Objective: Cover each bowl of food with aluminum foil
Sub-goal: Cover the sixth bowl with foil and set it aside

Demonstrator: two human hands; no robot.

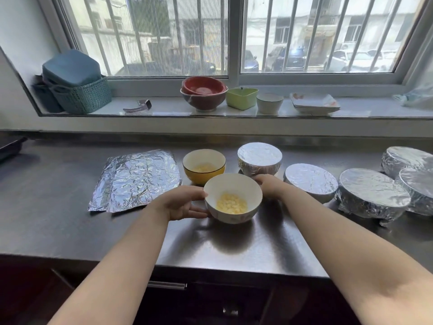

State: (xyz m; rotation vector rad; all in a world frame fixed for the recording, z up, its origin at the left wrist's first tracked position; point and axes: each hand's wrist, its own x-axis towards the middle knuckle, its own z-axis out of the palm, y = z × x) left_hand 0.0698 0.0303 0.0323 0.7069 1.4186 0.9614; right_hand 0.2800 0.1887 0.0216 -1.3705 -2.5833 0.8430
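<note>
Cupping white bowl (233, 198) of corn, both hands: left hand (180, 202), right hand (269, 184).

Steel counter (70, 231) is carrying a lot: crumpled foil sheets (137, 179) lying flat toward the left, a yellow bowl (203, 166) sitting mid-counter near the back edge, a white bowl (233, 198) just in front of it, and foil-wrapped bowls (311, 179) running toward the right edge.

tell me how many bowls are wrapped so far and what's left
Done: five foil-covered bowls on the counter's right. In hand: both hands, left and right, hold the white bowl of corn, still uncovered. Left: that bowl and the yellow bowl; foil sheets wait beside them.
</note>
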